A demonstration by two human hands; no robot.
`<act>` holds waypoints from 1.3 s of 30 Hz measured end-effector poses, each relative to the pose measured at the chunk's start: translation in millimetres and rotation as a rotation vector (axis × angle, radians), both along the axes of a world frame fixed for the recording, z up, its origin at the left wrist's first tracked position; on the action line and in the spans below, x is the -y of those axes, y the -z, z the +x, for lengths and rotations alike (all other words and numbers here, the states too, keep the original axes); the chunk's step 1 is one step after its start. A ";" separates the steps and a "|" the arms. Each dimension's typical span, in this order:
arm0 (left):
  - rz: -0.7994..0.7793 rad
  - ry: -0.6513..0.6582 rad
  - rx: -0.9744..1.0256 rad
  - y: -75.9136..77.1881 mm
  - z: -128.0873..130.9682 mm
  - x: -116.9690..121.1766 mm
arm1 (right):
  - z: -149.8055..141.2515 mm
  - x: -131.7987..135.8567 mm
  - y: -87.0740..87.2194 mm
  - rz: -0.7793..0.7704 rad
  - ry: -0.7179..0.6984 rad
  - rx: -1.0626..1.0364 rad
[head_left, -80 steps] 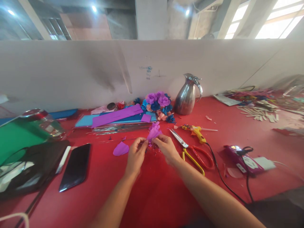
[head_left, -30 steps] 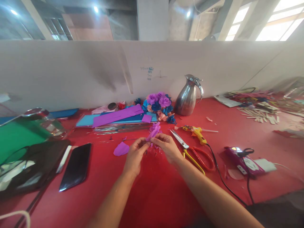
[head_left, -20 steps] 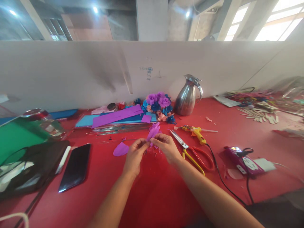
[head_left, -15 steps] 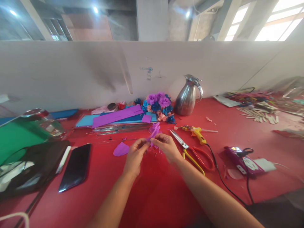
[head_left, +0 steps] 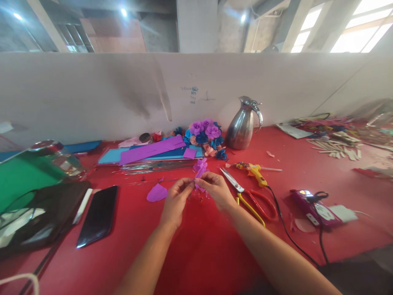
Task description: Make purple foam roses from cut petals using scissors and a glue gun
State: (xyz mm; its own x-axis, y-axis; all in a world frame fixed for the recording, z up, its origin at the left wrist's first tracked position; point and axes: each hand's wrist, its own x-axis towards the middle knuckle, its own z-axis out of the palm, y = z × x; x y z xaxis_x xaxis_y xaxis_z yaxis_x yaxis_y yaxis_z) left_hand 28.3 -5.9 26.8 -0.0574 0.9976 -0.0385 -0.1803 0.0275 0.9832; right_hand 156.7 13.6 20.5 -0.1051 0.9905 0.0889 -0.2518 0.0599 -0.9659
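Observation:
Both of my hands meet over the red table (head_left: 199,254) and pinch a small purple paper flower (head_left: 200,167). My left hand (head_left: 176,198) grips its lower end from the left with closed fingers. My right hand (head_left: 216,189) pinches it from the right. A loose purple petal (head_left: 156,192) lies on the table just left of my left hand. Small purple scraps lie under the hands.
Red-and-yellow scissors (head_left: 248,196) and a yellow glue gun (head_left: 253,170) lie right of my hands, its cord trailing toward me. A steel jug (head_left: 242,123), a bunch of paper flowers (head_left: 204,135), purple and blue paper sheets (head_left: 150,150), a black phone (head_left: 98,215) and a purple device (head_left: 313,205) stand around.
Hardly anything has moved. My fingers have shifted slightly on the purple flower, which now sits a little lower and more upright between my hands.

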 end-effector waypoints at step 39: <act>-0.020 0.172 0.252 8.6 -2.8 -4.1 | -1.3 8.7 -4.8 0.356 0.154 0.262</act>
State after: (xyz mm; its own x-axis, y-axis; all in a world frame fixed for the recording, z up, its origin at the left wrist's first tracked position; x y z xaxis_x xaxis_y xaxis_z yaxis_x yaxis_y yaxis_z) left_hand 25.5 -1.8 18.3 0.1264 0.9907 -0.0495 -0.4092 0.0975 0.9072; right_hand 155.4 4.9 25.3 -0.0237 0.9089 0.4164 0.0352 0.4170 -0.9082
